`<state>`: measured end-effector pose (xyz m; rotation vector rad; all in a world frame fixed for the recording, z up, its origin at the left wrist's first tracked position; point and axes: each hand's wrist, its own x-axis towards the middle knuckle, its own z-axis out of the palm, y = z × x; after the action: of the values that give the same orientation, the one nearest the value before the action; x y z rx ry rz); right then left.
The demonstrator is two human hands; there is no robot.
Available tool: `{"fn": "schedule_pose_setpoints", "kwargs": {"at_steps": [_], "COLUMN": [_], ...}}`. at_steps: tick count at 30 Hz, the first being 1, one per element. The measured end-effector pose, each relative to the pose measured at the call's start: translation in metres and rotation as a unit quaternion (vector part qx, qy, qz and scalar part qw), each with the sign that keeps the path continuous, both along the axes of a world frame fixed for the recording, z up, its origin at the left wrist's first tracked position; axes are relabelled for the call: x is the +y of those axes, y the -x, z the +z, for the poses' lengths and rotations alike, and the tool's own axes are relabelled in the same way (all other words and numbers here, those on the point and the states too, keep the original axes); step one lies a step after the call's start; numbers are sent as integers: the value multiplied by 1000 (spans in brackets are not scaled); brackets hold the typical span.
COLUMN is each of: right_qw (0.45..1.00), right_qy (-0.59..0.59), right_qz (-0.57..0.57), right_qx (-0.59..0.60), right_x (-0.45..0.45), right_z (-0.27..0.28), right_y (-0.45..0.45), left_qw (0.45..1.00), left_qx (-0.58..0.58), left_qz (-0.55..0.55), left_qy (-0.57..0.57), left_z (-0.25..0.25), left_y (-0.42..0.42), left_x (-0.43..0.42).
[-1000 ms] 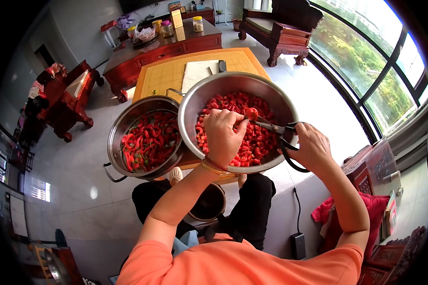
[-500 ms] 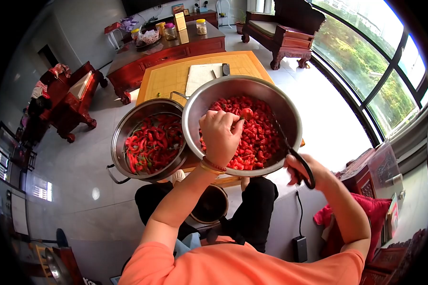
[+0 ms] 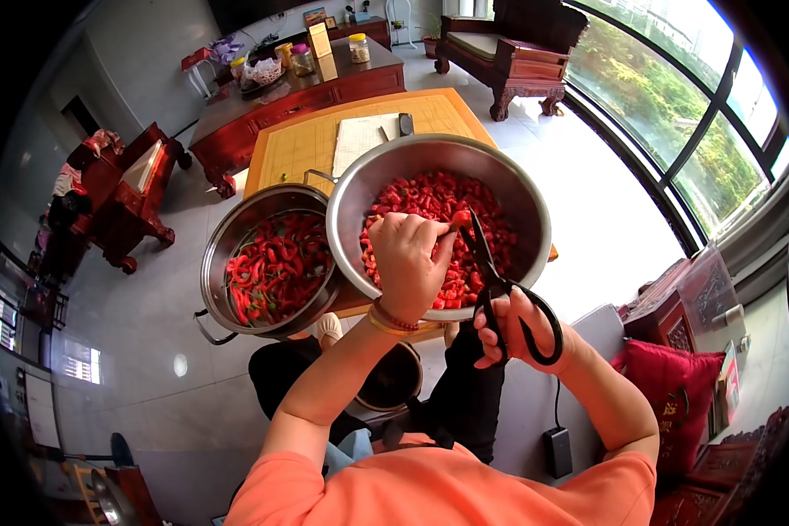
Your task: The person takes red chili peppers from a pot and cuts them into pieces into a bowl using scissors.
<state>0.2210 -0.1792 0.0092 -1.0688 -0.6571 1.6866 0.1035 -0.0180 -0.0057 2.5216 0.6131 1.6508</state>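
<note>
My left hand [image 3: 412, 263] is closed in a pinch on a red chili pepper [image 3: 461, 219], held above the large metal basin [image 3: 530, 223]. My right hand [image 3: 519, 331] grips black-handled scissors [image 3: 493, 279], fingers through the loops. The blades point up and away, with their tips beside the pepper and a little apart. Chopped red chili pieces [image 3: 425, 191] fill the bottom of the basin. To its left, a steel pot [image 3: 219, 238] holds whole red chilies [image 3: 280, 263], some with green stems.
Basin and pot rest at the near edge of a wooden table [image 3: 294, 149]. A paper pad [image 3: 359, 140] lies behind them. Between my legs stands a dark round container [image 3: 390, 377]. A red cushion [image 3: 675, 394] and a black power adapter [image 3: 557, 451] are on the right.
My right hand has swung inward from the basin's right rim, bringing the scissors up to the pepper. My left hand stays over the basin, still pinching the pepper. The view has shifted slightly.
</note>
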Motion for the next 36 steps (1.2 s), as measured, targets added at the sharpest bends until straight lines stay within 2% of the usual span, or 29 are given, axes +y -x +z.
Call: {"fn": "schedule_pose_setpoints", "kwargs": {"at_steps": [5,11,14,15,19,25,36], "right_qw": [1000,998,995,995,991,966,979], "right_qy": [3,21,-5,14,25,21,17], "right_qz": [-26,-65,-50,-64,-51,-3,-21], "right_qx": [7,8,-84,-74,-122,-259,-204], "right_x": [5,8,5,3,-7,-4,-6], "right_z": [-2,-8,-9,-9,-16,-11,-3], "right_y": [6,8,6,8,5,1,6], "left_qw": [1000,1000,999,999,999,997,991], "left_qx": [-3,10,18,24,39,69,101], "left_qz": [-27,-8,22,33,27,-6,-54], "left_qy": [5,3,-22,-23,-16,-32,-74], "left_z": [3,1,0,0,5,11,10], "left_y": [-1,3,5,7,16,19,23], "left_x": [-7,-4,8,12,18,10,2]}}
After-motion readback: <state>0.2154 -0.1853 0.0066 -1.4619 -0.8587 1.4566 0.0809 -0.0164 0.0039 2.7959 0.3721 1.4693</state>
